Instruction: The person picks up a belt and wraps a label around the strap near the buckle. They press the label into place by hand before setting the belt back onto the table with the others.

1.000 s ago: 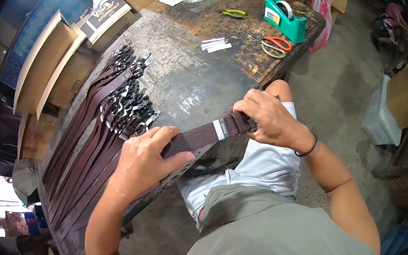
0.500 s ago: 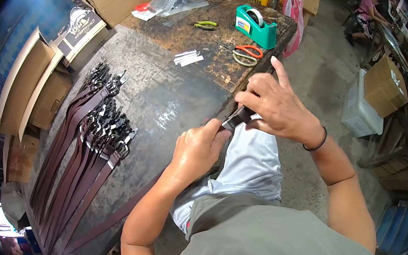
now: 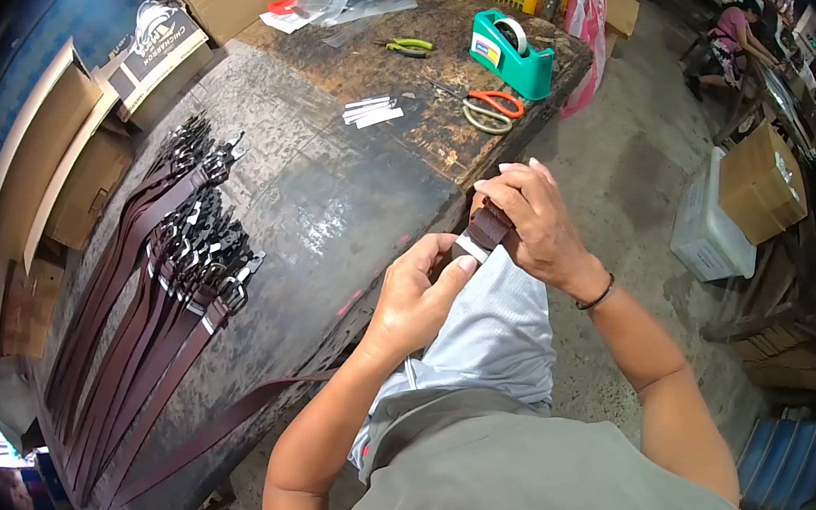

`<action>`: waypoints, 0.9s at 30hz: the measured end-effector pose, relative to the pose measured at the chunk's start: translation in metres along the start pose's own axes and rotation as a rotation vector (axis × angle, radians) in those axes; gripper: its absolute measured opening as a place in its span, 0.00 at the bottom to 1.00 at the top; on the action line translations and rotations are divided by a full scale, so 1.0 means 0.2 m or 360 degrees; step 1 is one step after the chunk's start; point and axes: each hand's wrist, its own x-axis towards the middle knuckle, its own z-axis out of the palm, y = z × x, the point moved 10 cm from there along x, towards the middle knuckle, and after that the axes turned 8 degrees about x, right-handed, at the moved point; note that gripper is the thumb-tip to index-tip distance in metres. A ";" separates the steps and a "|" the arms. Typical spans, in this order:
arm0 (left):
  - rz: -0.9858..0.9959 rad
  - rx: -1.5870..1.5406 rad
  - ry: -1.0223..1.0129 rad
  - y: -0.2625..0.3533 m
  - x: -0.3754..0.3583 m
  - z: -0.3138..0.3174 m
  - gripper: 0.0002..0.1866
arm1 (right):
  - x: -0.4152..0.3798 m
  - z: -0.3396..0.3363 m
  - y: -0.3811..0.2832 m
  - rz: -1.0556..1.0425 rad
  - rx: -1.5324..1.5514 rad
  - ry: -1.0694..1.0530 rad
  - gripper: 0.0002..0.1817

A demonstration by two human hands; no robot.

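Observation:
A dark brown belt is held between my two hands above my lap, near the table's edge. My left hand pinches it beside a white label wrapped on the strap, thumb against the label. My right hand grips the belt's end from the other side; its fingers hide most of that end. A long strap trails across the table corner towards my left arm. To the left lies a pile of brown belts, with dark metal buckles bunched together and some white labels.
On the worn table are white label strips, orange-handled scissors, green-handled pliers and a green tape dispenser. Cardboard boxes stand at the back left. A person works at the far right.
Both hands have moved slightly. My right hand has turned and come down, its raised index finger now folded near the others. More of the belt's end shows between my hands.

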 end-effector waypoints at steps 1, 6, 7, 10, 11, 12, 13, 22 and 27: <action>0.0071 0.0065 0.0020 0.01 0.00 0.00 0.16 | 0.00 0.02 -0.01 -0.0003 0.0097 -0.0090 0.27; 0.0115 0.0191 0.0172 0.03 -0.02 -0.02 0.15 | 0.03 0.02 -0.08 0.0103 0.0588 -0.0399 0.26; 0.0154 0.0243 0.0204 0.04 -0.03 -0.03 0.15 | 0.03 0.03 -0.08 0.0140 0.0702 -0.0442 0.23; 0.0187 0.0434 0.0228 0.10 -0.05 -0.02 0.16 | 0.03 0.04 -0.09 0.0219 0.0875 -0.0477 0.17; 0.0189 0.0430 0.0224 0.12 -0.05 -0.02 0.16 | 0.03 0.04 -0.09 0.0255 0.0938 -0.0467 0.15; 0.0201 0.0485 0.0221 0.14 -0.06 -0.02 0.16 | 0.03 0.05 -0.09 0.0259 0.0933 -0.0468 0.15; 0.0212 0.0541 0.0219 0.15 -0.06 -0.02 0.16 | 0.03 0.05 -0.10 0.0216 0.0869 -0.0457 0.14; 0.0246 0.0401 0.0145 0.07 -0.06 0.00 0.14 | 0.00 0.10 -0.06 0.0293 0.1102 -0.0508 0.14; 0.0227 0.0343 0.0106 0.06 -0.06 0.00 0.15 | -0.01 0.13 -0.03 0.0362 0.1349 -0.0540 0.15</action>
